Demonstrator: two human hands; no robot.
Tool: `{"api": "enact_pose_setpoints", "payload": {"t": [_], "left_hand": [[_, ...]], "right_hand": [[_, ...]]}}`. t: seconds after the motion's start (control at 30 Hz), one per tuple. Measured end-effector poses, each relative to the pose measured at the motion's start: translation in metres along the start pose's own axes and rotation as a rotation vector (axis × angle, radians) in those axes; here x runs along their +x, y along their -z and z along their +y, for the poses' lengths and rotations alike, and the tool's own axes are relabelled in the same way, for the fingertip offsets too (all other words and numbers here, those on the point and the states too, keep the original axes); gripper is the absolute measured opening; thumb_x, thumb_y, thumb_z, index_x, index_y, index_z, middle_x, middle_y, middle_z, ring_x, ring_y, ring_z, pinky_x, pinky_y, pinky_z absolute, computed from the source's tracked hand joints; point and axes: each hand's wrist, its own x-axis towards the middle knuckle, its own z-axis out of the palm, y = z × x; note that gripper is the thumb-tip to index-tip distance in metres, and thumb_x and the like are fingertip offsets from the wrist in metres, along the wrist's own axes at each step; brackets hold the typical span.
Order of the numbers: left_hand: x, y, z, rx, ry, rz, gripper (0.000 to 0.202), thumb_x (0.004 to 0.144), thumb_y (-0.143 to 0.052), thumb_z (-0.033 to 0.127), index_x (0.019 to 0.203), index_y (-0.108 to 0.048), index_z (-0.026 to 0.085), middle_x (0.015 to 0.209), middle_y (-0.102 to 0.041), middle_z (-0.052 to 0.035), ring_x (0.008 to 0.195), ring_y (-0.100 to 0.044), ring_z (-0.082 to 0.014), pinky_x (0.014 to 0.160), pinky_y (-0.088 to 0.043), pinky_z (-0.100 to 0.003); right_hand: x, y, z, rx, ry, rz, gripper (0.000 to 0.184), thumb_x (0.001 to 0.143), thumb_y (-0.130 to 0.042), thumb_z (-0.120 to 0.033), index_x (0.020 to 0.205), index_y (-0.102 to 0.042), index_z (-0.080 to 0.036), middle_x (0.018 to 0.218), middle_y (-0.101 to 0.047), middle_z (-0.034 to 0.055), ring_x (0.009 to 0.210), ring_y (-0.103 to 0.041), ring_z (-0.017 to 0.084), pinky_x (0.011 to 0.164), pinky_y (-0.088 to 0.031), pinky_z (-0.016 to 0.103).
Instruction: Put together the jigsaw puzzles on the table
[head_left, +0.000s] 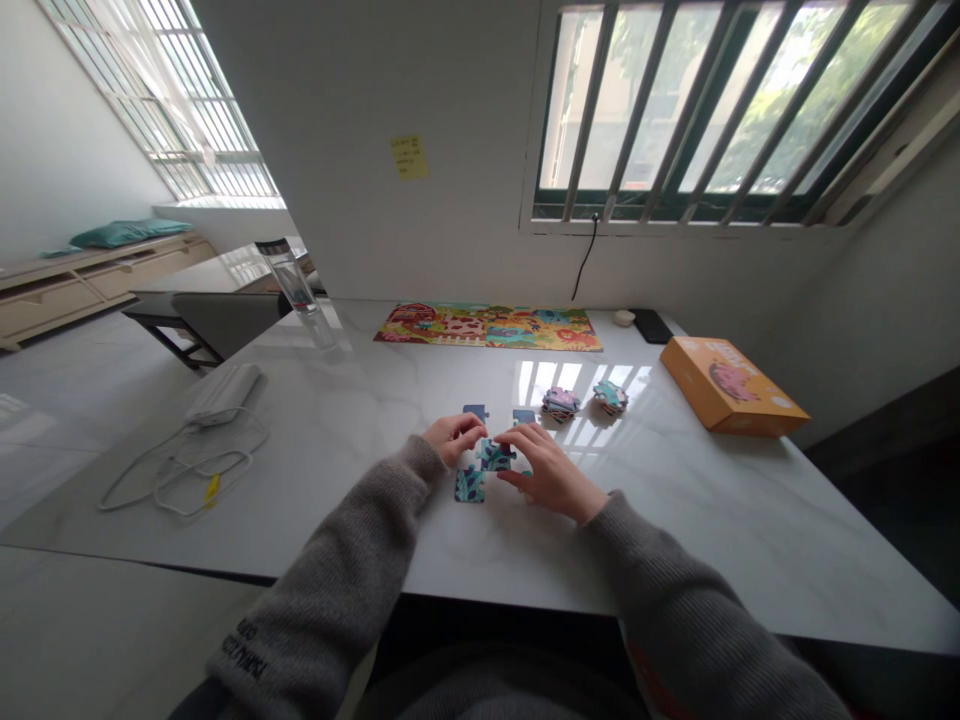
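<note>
Head view: left hand (454,438) and right hand (551,475) sit over a small jigsaw cluster, mid-table on the marble table (352,470). Right fingertips (517,436) are on the centre piece (495,456); left hand is just beside it. Both hands loosely curled, not clenched. Can't tell if either is actually pinching. Near piece (470,486) lies just below the centre piece. Far-left piece (475,410) and far-right piece (523,416) lie just past the hands. Two stacks of pieces (585,400) sit to the far right of those. Farther back, against the wall: farm picture sheet (487,327). Orange box (731,385) on the right, tilted relative to the table edge. Clear bottle (292,285) far left. White charger (225,393) and its cable (180,480) on the left.
</note>
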Motion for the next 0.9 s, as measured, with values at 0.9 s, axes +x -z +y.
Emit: {"api": "enact_pose_setpoints", "payload": {"t": [0.9], "left_hand": [[-0.047, -0.003, -0.009, 0.584, -0.206, -0.132, 0.033, 0.072, -0.082, 0.041, 0.096, -0.07, 0.022, 0.102, -0.064, -0.0052, 0.096, -0.054, -0.0244, 0.089, -0.044, -0.038]], "right_hand": [[-0.018, 0.001, -0.017, -0.088, -0.073, -0.23, 0.026, 0.086, -0.072, -0.025, 0.111, -0.068, -0.029, 0.108, -0.059, 0.0058, 0.105, -0.051, 0.024, 0.097, -0.04, 0.041]]}}
